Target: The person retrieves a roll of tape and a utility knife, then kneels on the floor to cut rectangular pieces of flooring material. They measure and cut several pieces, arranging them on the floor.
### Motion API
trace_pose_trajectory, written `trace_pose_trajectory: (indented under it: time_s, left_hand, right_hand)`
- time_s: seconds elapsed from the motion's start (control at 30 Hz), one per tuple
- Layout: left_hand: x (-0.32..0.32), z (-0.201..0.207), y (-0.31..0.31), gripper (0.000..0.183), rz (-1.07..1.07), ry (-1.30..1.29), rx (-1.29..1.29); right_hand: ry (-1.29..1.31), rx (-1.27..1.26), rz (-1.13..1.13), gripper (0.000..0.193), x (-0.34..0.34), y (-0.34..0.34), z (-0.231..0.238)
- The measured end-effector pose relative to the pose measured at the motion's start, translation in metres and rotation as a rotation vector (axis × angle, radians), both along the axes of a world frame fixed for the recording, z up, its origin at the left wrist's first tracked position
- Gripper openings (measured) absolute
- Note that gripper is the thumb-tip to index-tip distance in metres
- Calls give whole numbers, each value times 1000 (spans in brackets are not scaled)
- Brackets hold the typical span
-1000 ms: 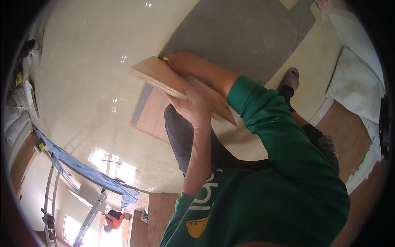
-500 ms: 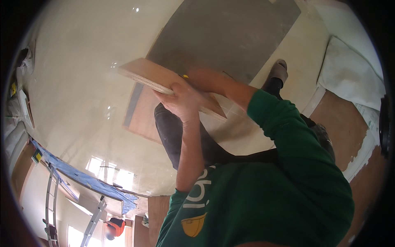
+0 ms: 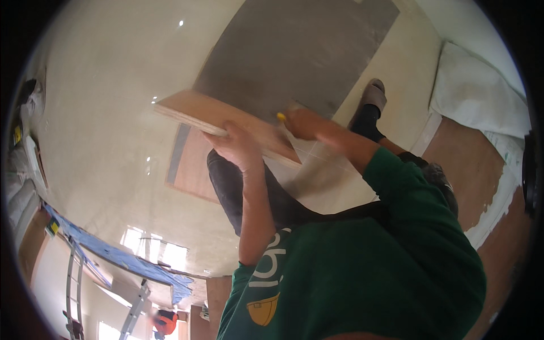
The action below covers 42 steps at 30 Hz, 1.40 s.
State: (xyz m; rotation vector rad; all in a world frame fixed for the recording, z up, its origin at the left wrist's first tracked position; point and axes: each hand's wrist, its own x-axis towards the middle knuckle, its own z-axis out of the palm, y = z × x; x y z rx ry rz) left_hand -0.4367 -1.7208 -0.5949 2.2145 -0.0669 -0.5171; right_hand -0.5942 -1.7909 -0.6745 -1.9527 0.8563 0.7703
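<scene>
My left hand (image 3: 241, 148) grips the near edge of a short plywood board (image 3: 226, 113), thumb and fingers clamped on it. The board is held raised and tilted above my bent leg, its layered edge facing me. Just beyond the board's right end, my right hand (image 3: 303, 123) is closed round a small tool with a yellow end (image 3: 281, 117). Motion blurs that hand, so the tool's kind and the rest of its shape are hidden. Under both hands lies a large dark grey sheet (image 3: 289, 56) on the shiny pale floor.
A thin brown board (image 3: 195, 164) lies on the floor by my left knee. White sacks (image 3: 476, 90) lean at the wall on the right. At the lower left are blue sheeting (image 3: 124, 252), a ladder (image 3: 135, 309) and a person in orange (image 3: 165, 323).
My right hand has swung right and back toward me, off the board's face, and the yellow end came with it. My left hand and the board have shifted slightly left in view.
</scene>
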Motion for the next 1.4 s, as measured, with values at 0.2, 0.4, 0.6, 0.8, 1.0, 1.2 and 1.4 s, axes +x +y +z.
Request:
trace_pose_trajectory:
  time_s: [0.2, 0.4, 0.6, 0.8, 1.0, 1.2, 1.4]
  left_hand:
    - [0, -1, -2, 61, 34, 29, -7]
    - [0, 2, -3, 60, 46, 3, -41]
    - [-2, -7, 0, 57, 36, -42, -42]
    - [0, -7, 6, 67, -44, 17, 15]
    - [-3, 2, -5, 68, -26, -10, 54]
    - [-4, -6, -3, 67, -19, -9, -52]
    - [-2, 5, -7, 67, -6, 16, -56]
  right_hand:
    - [-258, 93, -182, 34, 94, -38, 5]
    - [-380, 28, -221, 36, 171, -27, -53]
    - [-369, 11, -138, 37, 191, -33, -58]
    - [-274, 8, -86, 36, 203, -40, -43]
    - [-221, -17, 63, 33, 193, -47, -24]
    - [-254, -98, 65, 26, 84, -11, -27]
    - [-106, -35, -19, 24, -9, 19, -5]
